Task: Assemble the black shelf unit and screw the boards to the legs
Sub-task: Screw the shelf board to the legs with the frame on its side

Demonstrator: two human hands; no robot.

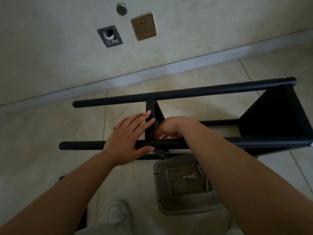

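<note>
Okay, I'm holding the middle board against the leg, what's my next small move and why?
Probably keep the left hand pressed flat on the middle board and near leg while the right hand, curled behind the board, works the fixing there. The wrench lies unused in the tray.

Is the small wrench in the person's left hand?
No: the small wrench lies in the metal tray on the floor, while the left hand rests with straight fingers on the black shelf unit.

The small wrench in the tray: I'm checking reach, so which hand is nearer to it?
Right, narrowly. The right hand is curled behind the near leg, up from the wrench; the left hand presses the middle board, farther left.
</note>
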